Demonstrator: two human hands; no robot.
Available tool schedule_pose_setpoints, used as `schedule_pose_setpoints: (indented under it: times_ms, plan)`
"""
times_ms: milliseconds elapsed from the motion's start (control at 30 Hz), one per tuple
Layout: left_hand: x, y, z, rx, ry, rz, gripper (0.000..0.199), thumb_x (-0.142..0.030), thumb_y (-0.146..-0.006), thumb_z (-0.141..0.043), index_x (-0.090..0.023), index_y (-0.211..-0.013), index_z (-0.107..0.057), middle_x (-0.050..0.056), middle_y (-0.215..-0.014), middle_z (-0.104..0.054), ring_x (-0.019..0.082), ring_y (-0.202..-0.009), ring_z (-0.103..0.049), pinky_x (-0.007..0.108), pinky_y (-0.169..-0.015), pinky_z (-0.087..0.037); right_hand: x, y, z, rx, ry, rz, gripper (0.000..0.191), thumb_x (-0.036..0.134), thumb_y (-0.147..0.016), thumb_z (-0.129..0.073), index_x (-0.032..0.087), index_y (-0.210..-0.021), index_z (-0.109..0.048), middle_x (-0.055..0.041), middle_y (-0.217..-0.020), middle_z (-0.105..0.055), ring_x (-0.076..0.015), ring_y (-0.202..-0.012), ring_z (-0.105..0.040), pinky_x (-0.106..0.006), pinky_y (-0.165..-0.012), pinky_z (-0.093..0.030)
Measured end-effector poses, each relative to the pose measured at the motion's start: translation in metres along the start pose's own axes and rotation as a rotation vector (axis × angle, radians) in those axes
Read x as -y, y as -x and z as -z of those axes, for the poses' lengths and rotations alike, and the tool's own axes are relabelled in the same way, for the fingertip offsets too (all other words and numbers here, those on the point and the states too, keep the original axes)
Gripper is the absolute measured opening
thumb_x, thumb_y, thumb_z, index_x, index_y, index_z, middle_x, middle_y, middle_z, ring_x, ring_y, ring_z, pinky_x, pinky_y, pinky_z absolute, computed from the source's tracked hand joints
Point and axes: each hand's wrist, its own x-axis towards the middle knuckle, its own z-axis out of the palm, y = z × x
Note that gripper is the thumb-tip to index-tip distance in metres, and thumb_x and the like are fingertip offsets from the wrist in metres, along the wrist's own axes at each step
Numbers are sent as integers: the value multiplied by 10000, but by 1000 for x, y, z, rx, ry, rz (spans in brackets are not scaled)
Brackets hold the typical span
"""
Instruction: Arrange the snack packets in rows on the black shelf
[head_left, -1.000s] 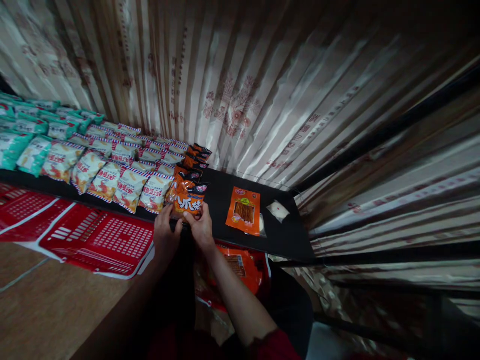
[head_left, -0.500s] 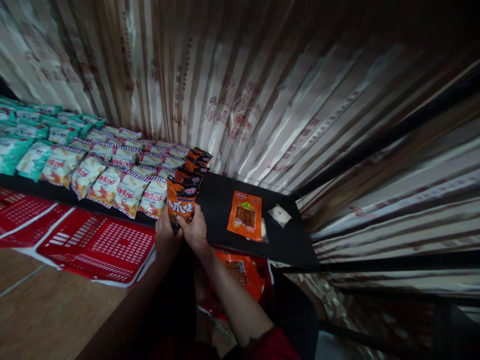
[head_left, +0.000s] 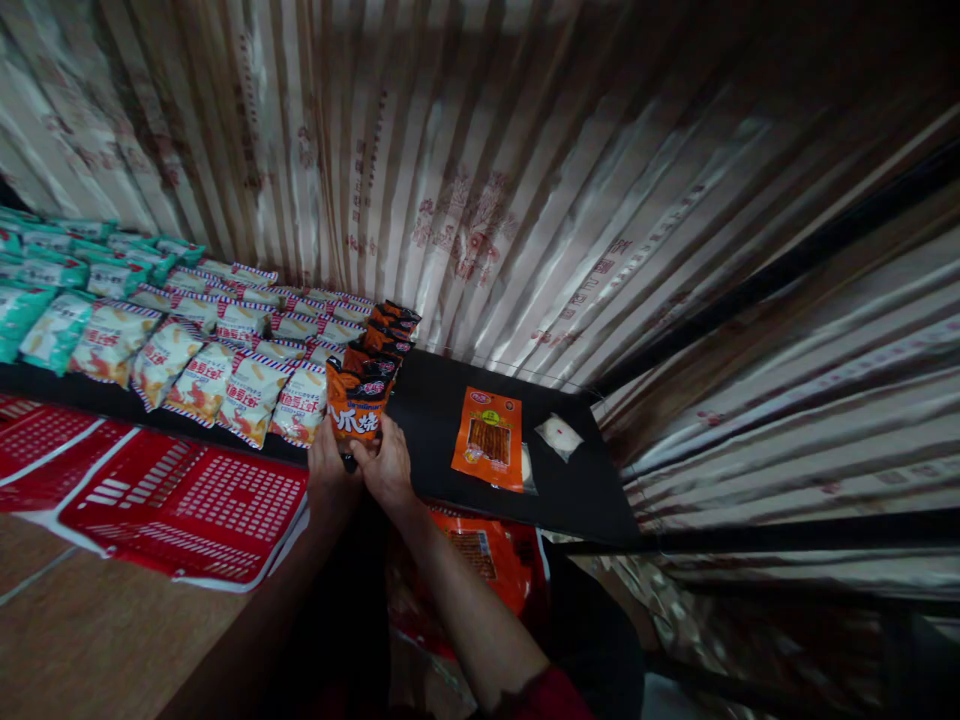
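An orange and black snack bag (head_left: pixel 357 405) stands at the front of a row of like bags (head_left: pixel 394 325) on the black shelf (head_left: pixel 431 410). My left hand (head_left: pixel 330 465) grips its lower left side, and my right hand (head_left: pixel 384 460) its lower right, thumb across the front. White snack bags with striped edges (head_left: pixel 251 395) stand close on the left of it. To the right, a flat orange packet (head_left: pixel 489 440) lies partly over a white item, with a small clear packet holding something white (head_left: pixel 559 435) beyond it.
Teal bags (head_left: pixel 60 325) fill the shelf's far left. Red perforated baskets (head_left: pixel 202 500) stand below the front edge, and another below my right arm holds orange packets (head_left: pixel 487 560). Pleated printed sheeting (head_left: pixel 472 220) hangs behind, crossed by a dark bar (head_left: pixel 750 280) at right.
Both hands stay on the orange and black bag, which has shifted very slightly left and down in view. The camera view has moved a little. Nothing has been let go.
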Motion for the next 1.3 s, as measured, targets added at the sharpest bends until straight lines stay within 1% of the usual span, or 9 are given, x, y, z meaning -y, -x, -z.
schedule_pose_setpoints:
  times_ms: [133, 233, 333, 400, 533, 700, 833, 1033, 1300]
  plan:
    - [1, -1, -2, 36, 31, 27, 762, -429, -775, -566, -110, -1396, -261, 223, -1349, -435, 339, -1262, -414, 481, -1026, -362, -2, 1, 3, 8, -19, -9, 480, 244, -711, -638, 198, -1177, -535, -89, -1070, -615, -251, -1015, -550, -390, -894, -455]
    - [1, -2, -1, 65, 40, 40, 799, -450, -763, -583, -111, -1403, -245, 224, -1345, -438, 343, -1257, -421, 493, -1025, -359, -7, 4, 6, 15, -127, 12, 464, 292, -727, -637, 201, -1172, -545, -82, -1070, -617, -228, -993, -564, -344, -833, -492]
    - [1, -3, 0, 91, 35, 43, 822, -454, -756, -599, -103, -1406, -238, 228, -1363, -420, 344, -1272, -403, 501, -1024, -360, -17, 3, 9, -10, -301, 30, 376, 342, -839, -516, 208, -1190, -538, -78, -1107, -615, -191, -1017, -576, -297, -812, -502]
    - [1, -3, 1, 110, 26, 46, 847, -458, -746, -620, -99, -1409, -234, 231, -1376, -407, 350, -1280, -392, 505, -1017, -368, -27, -2, 10, -60, -359, -11, 345, 353, -899, -412, 199, -1177, -544, -84, -1122, -618, -174, -1018, -585, -301, -844, -491]
    - [4, -4, -2, 110, 8, 35, 866, -465, -745, -627, -113, -1420, -215, 227, -1381, -407, 353, -1279, -397, 518, -1014, -371, -46, -25, 12, -155, -347, -104, 349, 368, -890, -414, 170, -1139, -558, -107, -1106, -627, -176, -976, -604, -315, -835, -495]
    - [9, -3, -6, 82, -46, -18, 869, -491, -755, -614, -104, -1419, -209, 239, -1372, -413, 362, -1275, -401, 528, -999, -387, -61, -60, 11, -163, -320, -87, 293, 307, -839, -477, 177, -1074, -595, -88, -1039, -642, -173, -906, -612, -302, -785, -505]
    - [9, -2, -7, 39, -53, -102, 844, -494, -777, -590, -92, -1414, -210, 249, -1353, -426, 355, -1263, -416, 523, -988, -402, -72, -86, 5, -177, -315, -98, 273, 250, -793, -528, 197, -1046, -613, -55, -984, -657, -161, -855, -616, -295, -807, -494]
    - [6, -3, -8, 55, -47, -121, 821, -468, -787, -594, -127, -1423, -202, 222, -1348, -434, 346, -1251, -428, 521, -972, -420, -89, -123, -5, -214, -311, -159, 275, 258, -785, -536, 225, -1042, -630, -31, -967, -675, -172, -896, -620, -306, -839, -482]
    - [5, -2, -10, 54, -30, -77, 787, -471, -798, -575, -146, -1421, -220, 208, -1339, -445, 343, -1240, -439, 521, -957, -438, -93, -164, -7, -127, -211, -267, 316, 272, -811, -515, 241, -1104, -628, -25, -912, -703, -174, -858, -644, -290, -789, -488]
